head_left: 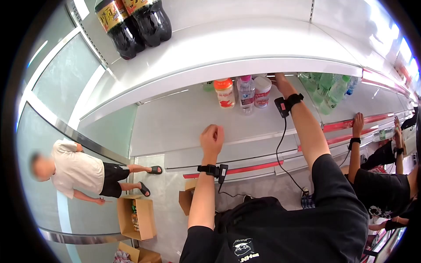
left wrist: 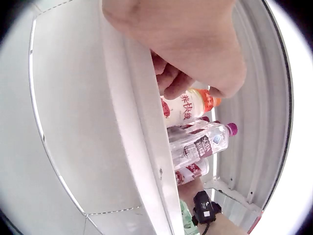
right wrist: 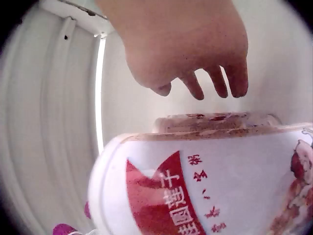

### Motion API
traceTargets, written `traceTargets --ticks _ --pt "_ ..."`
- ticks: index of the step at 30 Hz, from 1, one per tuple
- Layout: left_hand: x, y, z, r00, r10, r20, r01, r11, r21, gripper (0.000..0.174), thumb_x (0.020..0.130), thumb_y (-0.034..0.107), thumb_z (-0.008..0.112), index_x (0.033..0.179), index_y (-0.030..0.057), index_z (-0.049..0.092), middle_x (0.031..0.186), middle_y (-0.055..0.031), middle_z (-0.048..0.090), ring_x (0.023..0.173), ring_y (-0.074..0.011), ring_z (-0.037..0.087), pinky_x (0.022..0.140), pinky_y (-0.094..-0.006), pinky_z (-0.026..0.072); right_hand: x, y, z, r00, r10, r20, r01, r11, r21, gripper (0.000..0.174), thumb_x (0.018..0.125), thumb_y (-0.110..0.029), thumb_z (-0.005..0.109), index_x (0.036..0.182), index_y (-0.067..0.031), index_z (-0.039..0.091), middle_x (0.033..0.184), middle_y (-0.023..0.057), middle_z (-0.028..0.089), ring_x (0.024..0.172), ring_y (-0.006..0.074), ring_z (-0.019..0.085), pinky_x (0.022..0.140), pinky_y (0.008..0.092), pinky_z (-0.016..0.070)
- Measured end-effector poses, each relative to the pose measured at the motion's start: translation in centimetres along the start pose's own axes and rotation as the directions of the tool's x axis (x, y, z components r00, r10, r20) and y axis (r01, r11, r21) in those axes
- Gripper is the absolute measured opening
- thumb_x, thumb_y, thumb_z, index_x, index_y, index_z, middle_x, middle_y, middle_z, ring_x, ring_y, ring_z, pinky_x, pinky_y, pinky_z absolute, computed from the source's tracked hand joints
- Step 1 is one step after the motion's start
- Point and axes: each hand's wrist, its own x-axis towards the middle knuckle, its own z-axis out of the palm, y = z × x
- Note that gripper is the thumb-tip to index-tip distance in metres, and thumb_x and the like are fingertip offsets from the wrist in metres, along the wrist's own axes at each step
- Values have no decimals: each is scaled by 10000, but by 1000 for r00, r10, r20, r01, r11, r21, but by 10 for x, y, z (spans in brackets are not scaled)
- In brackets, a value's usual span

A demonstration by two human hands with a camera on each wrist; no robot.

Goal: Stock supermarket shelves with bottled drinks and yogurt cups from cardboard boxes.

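My right hand (head_left: pixel 283 84) reaches under the upper shelf, beside a white can (head_left: pixel 262 93) with a red label. In the right wrist view its fingers (right wrist: pixel 215 81) point down with gaps between them, just past the big white can (right wrist: pixel 234 171); nothing shows in their grip. My left hand (head_left: pixel 212 138) hangs loosely curled in front of the lower shelf (head_left: pixel 175 118), holding nothing. A clear soda water bottle (head_left: pixel 246 94) with a pink cap stands beside the can. Left of it is a white drink bottle (head_left: pixel 225 94) with an orange cap.
Dark cola bottles (head_left: pixel 151 24) stand on the upper shelf (head_left: pixel 219 46), whose front edge overhangs the lower one. Green bottles (head_left: pixel 335 94) are at the right. Open cardboard boxes (head_left: pixel 147 219) and a person (head_left: pixel 81 168) are at the left; other people (head_left: pixel 381 188) are at the right.
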Motion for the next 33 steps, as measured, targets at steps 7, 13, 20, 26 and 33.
traceTargets --ticks 7,13,20,26,33 --pt "-1 -1 -1 1000 -10 22 10 999 -39 199 877 124 621 717 14 578 605 -82 515 471 -205 448 461 -318 340 -9 6 0 918 -330 221 378 897 -229 561 891 138 523 1400 -68 406 1363 158 498 1214 278 544 942 397 519" --pt "0 -2 0 1000 3 24 -1 998 -68 206 878 127 616 710 17 570 605 -74 514 467 -192 441 456 -313 334 -13 6 13 976 -186 112 190 981 -26 738 934 -633 392 1369 -41 462 1247 206 567 1075 318 604 959 401 466" --pt "-1 -4 -1 1000 4 21 -3 997 -74 188 877 120 618 722 25 573 611 -74 517 462 -182 439 453 -305 334 -21 2 11 997 -26 77 16 993 118 652 955 -580 414 1342 -61 489 1264 146 568 1145 266 555 986 368 423" --pt "-2 -6 1 1000 8 30 -5 995 -104 141 865 103 615 748 27 593 617 -70 523 465 -164 445 453 -288 338 -28 7 9 953 -41 301 -73 931 358 730 959 -588 411 1441 -40 367 1402 169 475 1246 271 486 1049 397 377" --pt "-2 -7 0 999 2 41 3 995 -103 129 861 104 607 757 29 604 620 -69 522 470 -153 448 459 -282 339 -29 8 0 936 -10 353 -133 916 380 913 958 -627 398 1539 2 81 1579 234 175 1450 315 235 1177 449 219"
